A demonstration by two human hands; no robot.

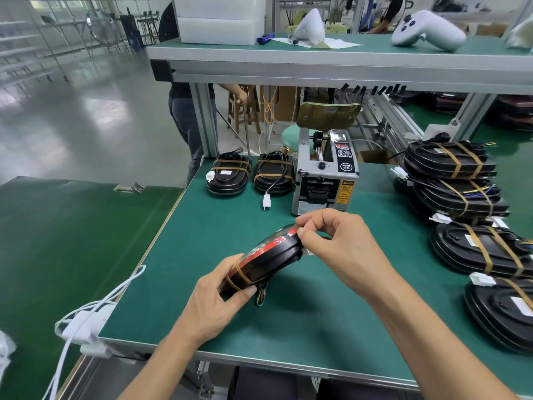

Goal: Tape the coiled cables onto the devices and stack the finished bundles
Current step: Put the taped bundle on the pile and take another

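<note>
Table [331, 307], green mat, carries everything. Largest group: stack of finished bundles [455, 180] at 3 o'clock, black housings each crossed by two tan tape bands, white connectors poking out toward the centre. Below it, more taped units lie singly along the right edge.

Tape dispenser [326, 174] at 12 o'clock, mouth facing the person. Just left of it, at 11 o'clock, two more taped bundles [251, 174] side by side, one with a white plug trailing onto the mat.

Device in hand [268, 258]: centre of table, lifted off the mat and tilted, red-trimmed face up and toward 10 o'clock. Long axis runs roughly 7 to 1 o'clock, near end low, far end high. One tan tape band already wraps the near end; coloured wire ends hang out underneath there.

Left hand [219, 295]: curled round the near end, thumb clamping the underside on the taped section.

Right hand [337, 243]: fingertips pinching at the far upper rim, looks like a tape strip being pressed on; the strip itself is hard to make out.

Step, my read: second band going on the far end. Next move needs the strip wrapped over the rim and smoothed down on the back, cable coil kept tight, then the unit goes onto the stack at 3 o'clock.
</note>
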